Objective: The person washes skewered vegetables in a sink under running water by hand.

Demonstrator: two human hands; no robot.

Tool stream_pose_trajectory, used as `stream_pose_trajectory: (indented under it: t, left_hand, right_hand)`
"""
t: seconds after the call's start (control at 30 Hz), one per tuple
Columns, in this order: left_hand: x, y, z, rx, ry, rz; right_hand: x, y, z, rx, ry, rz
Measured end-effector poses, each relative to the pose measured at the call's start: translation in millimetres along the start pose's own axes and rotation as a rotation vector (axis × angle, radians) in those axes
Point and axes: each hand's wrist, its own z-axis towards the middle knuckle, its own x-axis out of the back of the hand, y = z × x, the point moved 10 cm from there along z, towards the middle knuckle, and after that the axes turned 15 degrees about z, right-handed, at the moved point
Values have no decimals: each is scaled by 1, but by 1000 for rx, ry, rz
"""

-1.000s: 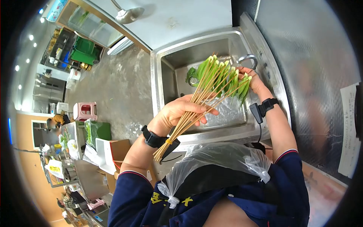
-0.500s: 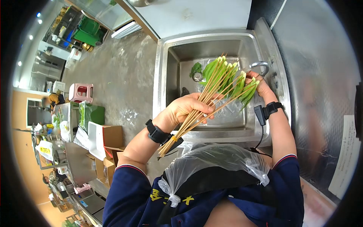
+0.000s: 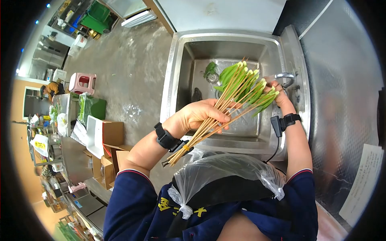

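Left fingers [image 3: 218,115] clamp skewers [image 3: 197,137] mid-length, leaves [image 3: 228,76] beyond; whether right fingers [image 3: 275,85] grip, I cannot tell.

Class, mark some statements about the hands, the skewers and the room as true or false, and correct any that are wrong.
1. The left hand holds wooden skewers. True.
2. The skewers are all bare. False: they carry green leaves.
3. The right hand is far from the tap. False: it is close beside it.
4. A yellow band is around the skewers. True.
5. A pink stool stands on the floor. True.
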Motion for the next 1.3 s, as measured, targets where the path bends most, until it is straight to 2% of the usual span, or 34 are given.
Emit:
stream_pose_trajectory:
  t: [0.13, 0.23, 0.3, 0.4, 0.6, 0.7, 0.83, 0.93, 1.0, 1.13, 1.2, 1.3]
  left_hand:
    - [1, -4, 1, 10, -23, -4]
    - [2, -3, 1, 20, -21, 11]
    - [1, -2, 1, 28, -14, 27]
    - [0, -2, 1, 34, -12, 33]
    - [-1, 2, 1, 34, 7, 26]
    - [-2, 0, 1, 42, -30, 2]
    - [-6, 3, -1, 38, -11, 36]
    - [-7, 3, 1, 30, -9, 46]
    - [-8, 3, 3, 30, -13, 38]
    - [-8, 8, 1, 14, 11, 63]
    - [-6, 9, 2, 19, 22, 50]
    - [-5, 4, 2, 33, -6, 40]
  right_hand:
    - [7, 9, 1, -74, 34, 23]
    - [-2, -2, -6, -31, -5, -86]
    - [-2, 8, -5, -104, -59, -78]
    - [6, 14, -3, -83, 11, -89]
    - [8, 14, -3, -129, -4, -201]
    - [3, 10, -4, -81, -31, -61]
    - [4, 7, -6, -74, 3, -66]
    - [7, 12, -3, -82, -50, -77]
    - [19, 20, -1, -118, 17, 34]
    - [14, 10, -3, -75, 35, 18]
    - [-4, 4, -10, -128, -108, 16]
    - [0, 13, -5, -145, -130, -102]
